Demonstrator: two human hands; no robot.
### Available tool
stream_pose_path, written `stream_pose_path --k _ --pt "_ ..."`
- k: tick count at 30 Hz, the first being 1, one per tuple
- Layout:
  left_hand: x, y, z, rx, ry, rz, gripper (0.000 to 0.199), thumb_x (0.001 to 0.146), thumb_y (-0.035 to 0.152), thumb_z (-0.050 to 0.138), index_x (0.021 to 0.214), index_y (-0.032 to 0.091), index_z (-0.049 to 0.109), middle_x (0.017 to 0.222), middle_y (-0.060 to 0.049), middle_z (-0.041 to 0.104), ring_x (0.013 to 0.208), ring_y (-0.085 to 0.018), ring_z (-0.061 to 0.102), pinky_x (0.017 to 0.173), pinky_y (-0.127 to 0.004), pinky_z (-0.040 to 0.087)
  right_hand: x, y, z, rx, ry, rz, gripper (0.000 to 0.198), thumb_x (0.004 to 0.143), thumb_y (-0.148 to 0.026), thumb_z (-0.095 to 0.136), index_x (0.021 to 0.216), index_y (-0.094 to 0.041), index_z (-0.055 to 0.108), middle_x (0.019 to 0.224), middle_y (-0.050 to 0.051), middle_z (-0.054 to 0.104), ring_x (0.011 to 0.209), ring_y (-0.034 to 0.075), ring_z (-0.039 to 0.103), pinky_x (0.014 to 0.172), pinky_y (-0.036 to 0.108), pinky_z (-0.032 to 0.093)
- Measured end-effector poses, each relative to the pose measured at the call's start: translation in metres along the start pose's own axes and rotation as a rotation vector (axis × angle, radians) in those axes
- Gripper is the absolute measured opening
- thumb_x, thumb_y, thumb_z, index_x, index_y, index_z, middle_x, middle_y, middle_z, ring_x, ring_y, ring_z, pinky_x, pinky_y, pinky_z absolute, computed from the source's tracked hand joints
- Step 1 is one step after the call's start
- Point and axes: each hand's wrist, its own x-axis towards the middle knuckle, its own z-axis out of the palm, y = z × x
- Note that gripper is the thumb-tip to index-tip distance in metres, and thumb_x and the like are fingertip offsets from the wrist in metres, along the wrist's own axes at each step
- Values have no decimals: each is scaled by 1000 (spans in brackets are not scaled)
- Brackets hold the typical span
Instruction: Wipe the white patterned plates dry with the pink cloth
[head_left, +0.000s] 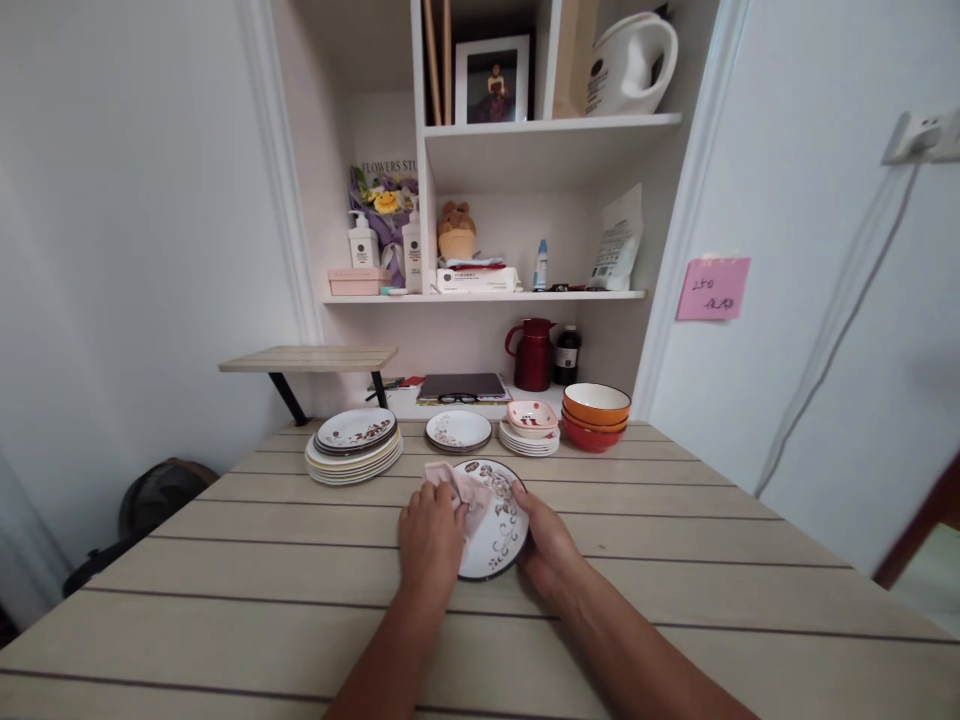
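Observation:
A white plate (496,530) with a dark rim and brown flower pattern is tilted up toward me over the table. My right hand (551,545) grips its right edge, thumb on the face and the other fingers behind it. On the plate's left side lies a crumpled pale pink cloth (471,497). My left hand (433,535) is closed on that cloth and presses it against the plate; its fingertips are partly hidden in the folds. Just behind the held plate, a small stack of similar flowered plates (458,430) rests on the table.
A taller plate stack (354,460) stands at the left, near a raised wooden shelf (311,358). Toward the right are small plates (529,443) under a pink strawberry-patterned dish (532,415), and stacked orange and red bowls (596,415). Behind them sit a laptop (461,386) and a red jug (533,355).

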Motion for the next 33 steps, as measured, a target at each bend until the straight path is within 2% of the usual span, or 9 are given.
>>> stream_pose_path --k 3,7,11,13,17,22,24,28,33 --pt "-2 5 3 -46 -40 72 15 86 26 51 97 19 58 98 -8 59 96 -23 53 79 -35 37 2 0 -2 67 -4 -40 19 78 -29 63 95 -19 63 78 4 74 68 20 68 73 35 52" --pt "-8 12 5 -208 -62 250 12 85 25 53 95 20 57 101 -6 57 97 -21 52 82 -34 39 4 -1 -3 132 -29 -35 16 81 -25 59 96 -19 62 79 4 74 68 20 68 73 36 53" --pt "-14 19 4 -375 -68 435 12 85 25 52 96 22 56 103 -5 56 100 -22 50 86 -35 40 5 -1 -4 98 -41 -49 13 81 -24 57 91 -18 62 74 4 73 65 19 67 65 31 52" --pt "-15 22 3 -408 -75 466 16 84 25 53 100 23 55 105 -5 56 101 -22 50 88 -36 40 6 -1 -4 82 -57 -74 10 80 -21 57 88 -18 62 70 2 71 59 17 65 58 27 50" --pt "-11 20 4 -354 -66 402 22 83 28 56 105 24 55 107 -5 55 101 -22 50 85 -35 40 5 0 -3 44 -76 -76 14 78 -18 58 92 -18 62 71 3 72 59 16 65 54 26 49" --pt "-2 5 3 -126 -2 76 23 84 30 56 106 21 56 104 -7 57 95 -23 54 79 -35 40 3 2 -1 26 -69 -71 23 78 -22 60 101 -17 61 80 7 74 68 21 68 69 35 53" --pt "0 1 1 -42 -9 -4 21 86 29 53 104 20 57 102 -9 58 93 -24 55 76 -35 40 3 2 -1 21 -42 -68 24 79 -23 59 102 -17 60 81 7 74 69 21 69 71 37 54" --pt "1 0 -2 -9 -48 47 19 86 26 52 102 19 58 99 -9 59 96 -25 55 78 -36 39 4 2 -2 41 -34 -67 23 79 -22 60 102 -19 61 83 7 74 71 21 69 71 37 54" --pt "-5 8 6 -256 -80 276 15 83 25 56 97 20 56 101 -6 57 98 -22 53 82 -33 40 4 1 -3 52 -41 -96 19 77 -21 61 96 -19 61 80 6 74 68 20 68 66 34 54"
